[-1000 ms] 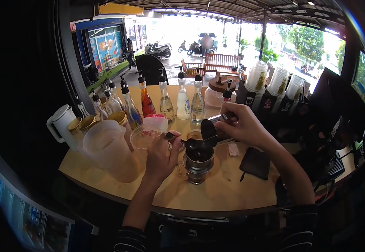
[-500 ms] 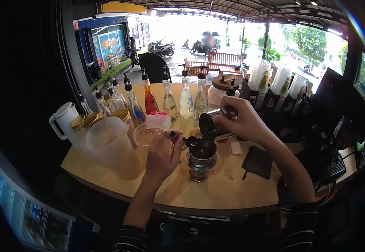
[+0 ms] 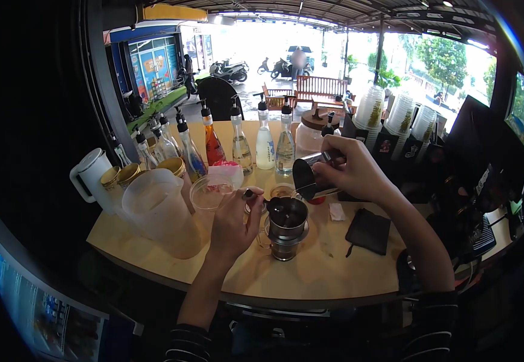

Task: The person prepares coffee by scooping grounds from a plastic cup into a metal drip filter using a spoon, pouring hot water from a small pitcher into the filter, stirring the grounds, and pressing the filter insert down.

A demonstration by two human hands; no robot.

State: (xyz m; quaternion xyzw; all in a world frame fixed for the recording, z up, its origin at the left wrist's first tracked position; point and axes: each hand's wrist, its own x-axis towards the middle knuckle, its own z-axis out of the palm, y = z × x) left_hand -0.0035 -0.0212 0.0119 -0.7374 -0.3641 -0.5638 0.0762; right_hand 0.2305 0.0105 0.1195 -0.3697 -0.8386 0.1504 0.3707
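A metal drip coffee filter (image 3: 292,228) sits upright on a small cup (image 3: 284,250) near the middle of the table, with dark contents in its top. My left hand (image 3: 230,224) is closed on the handle of a spoon (image 3: 265,201), whose dark bowl end is at the filter's rim. Above and to the right, my right hand (image 3: 355,169) grips a small metal pitcher (image 3: 304,179) by its handle. The pitcher is tilted toward the filter, its mouth facing left; a faint thin line, perhaps liquid, shows at its lip.
A large translucent pitcher (image 3: 156,202) and a white jug (image 3: 92,175) stand left. Several pump bottles (image 3: 241,151) line the back, beside a lidded jar (image 3: 316,134). Stacked plastic cups (image 3: 370,108) are back right. A dark cloth (image 3: 369,231) lies right of the filter.
My right hand has shifted the metal pitcher slightly right, away from the filter. The stream at its lip looks thinner. My left hand and the spoon have hardly moved.
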